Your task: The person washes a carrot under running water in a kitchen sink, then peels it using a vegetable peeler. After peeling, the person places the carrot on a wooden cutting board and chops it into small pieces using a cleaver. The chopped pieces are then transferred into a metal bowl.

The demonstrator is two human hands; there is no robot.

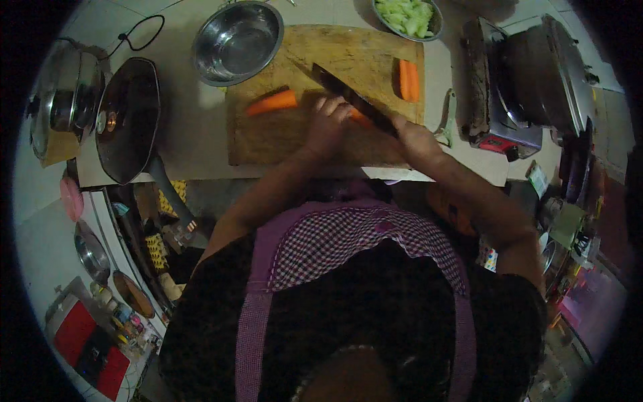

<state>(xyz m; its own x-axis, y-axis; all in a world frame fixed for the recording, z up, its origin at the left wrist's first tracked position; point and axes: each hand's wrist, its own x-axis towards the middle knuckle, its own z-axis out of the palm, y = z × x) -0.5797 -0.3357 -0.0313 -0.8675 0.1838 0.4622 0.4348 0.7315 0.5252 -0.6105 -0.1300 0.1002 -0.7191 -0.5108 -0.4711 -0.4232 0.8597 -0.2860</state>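
My right hand (419, 143) grips a dark-bladed kitchen knife (354, 98), its blade slanting up and left over a wooden cutting board (326, 45). Beneath the blade lies a carrot piece (360, 118), partly hidden by the knife and my fingers. My left hand (329, 123), fingers curled, holds this piece at its left end, close beside the blade. Another carrot piece (272, 103) rests on the board to the left. Near the board's right edge are carrot lengths (409, 81) lying side by side.
A steel bowl (238, 45) sits at the board's upper left corner; a bowl of cut green vegetable (408, 17) stands at the upper right. A peeler (447, 120) lies right of the board. Beyond it is a gas stove (490, 130) bearing a large pot (545, 75). A pan (128, 120) stands left.
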